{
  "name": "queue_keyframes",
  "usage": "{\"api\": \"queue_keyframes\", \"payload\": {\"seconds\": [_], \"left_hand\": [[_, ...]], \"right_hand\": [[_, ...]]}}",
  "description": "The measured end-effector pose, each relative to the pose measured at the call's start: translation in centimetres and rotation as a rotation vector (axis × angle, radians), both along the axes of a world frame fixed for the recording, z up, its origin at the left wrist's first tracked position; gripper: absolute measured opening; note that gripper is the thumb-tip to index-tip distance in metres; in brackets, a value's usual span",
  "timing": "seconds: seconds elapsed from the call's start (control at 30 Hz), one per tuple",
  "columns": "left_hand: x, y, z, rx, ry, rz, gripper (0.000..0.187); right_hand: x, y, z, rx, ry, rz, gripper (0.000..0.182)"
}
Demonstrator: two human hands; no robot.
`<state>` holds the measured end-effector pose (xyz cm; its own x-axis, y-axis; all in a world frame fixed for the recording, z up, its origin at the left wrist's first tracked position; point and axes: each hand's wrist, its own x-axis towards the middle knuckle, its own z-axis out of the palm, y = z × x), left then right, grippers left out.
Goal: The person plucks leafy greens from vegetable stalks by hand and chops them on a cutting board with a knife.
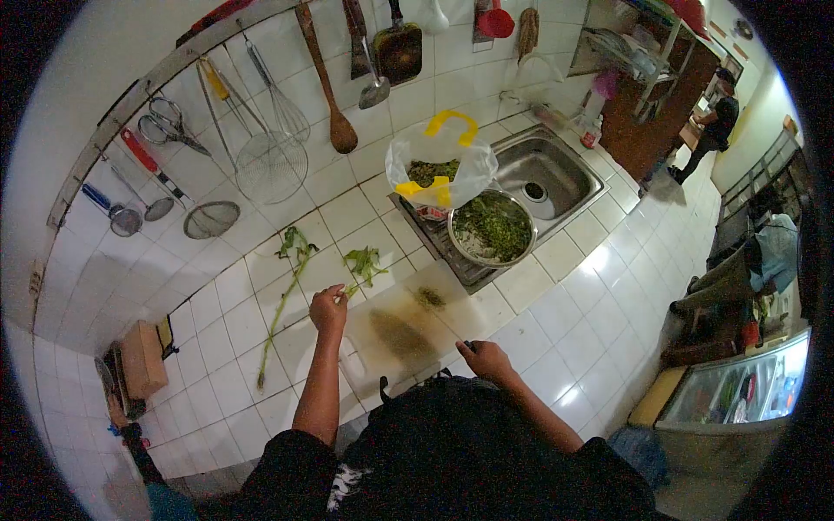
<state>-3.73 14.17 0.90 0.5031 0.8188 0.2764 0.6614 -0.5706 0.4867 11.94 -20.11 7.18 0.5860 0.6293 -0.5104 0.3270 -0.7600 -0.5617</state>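
My left hand (328, 306) pinched shut on a short leafy green sprig (363, 263) at the far edge of the cutting board (408, 326). My right hand (486, 358) was closed around a dark handle (469, 346), likely a knife, at the board's near edge. A long green stalk (282, 304) lay on the tiled counter (565, 321) just left of the board.

Right hand (486, 358) grips something dark, probably a knife, mostly hidden by the fist. Utensil handles (352, 17) at twelve o'clock get cut off, and the person (714, 122) at two o'clock is tiny.
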Motion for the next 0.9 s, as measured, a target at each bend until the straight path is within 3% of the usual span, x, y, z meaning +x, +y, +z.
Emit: {"api": "queue_keyframes", "payload": {"seconds": [0.13,0.33,0.6,0.77,0.9], "left_hand": [[0.7,-2.3,1.6,0.063,-0.181,-0.027,0.014],[1.7,-5.2,2.6,0.061,-0.117,-0.024,0.009],[-0.1,-1.0,0.1,0.066,-0.058,0.124,0.011],[-0.2,-1.3,1.6,-0.068,-0.127,0.086,0.014],[0.5,-1.9,1.7,0.014,-0.039,0.049,0.014]], "right_hand": [[0.0,-0.7,-0.8,0.024,0.014,0.009,0.062],[0.3,-1.0,-0.8,0.037,0.071,0.051,0.061],[1.5,0.7,-1.8,0.077,0.025,0.111,0.059],[1.6,1.5,-1.0,0.087,0.022,0.112,0.058],[1.5,1.8,-1.8,0.096,-0.005,0.112,0.059]]}}
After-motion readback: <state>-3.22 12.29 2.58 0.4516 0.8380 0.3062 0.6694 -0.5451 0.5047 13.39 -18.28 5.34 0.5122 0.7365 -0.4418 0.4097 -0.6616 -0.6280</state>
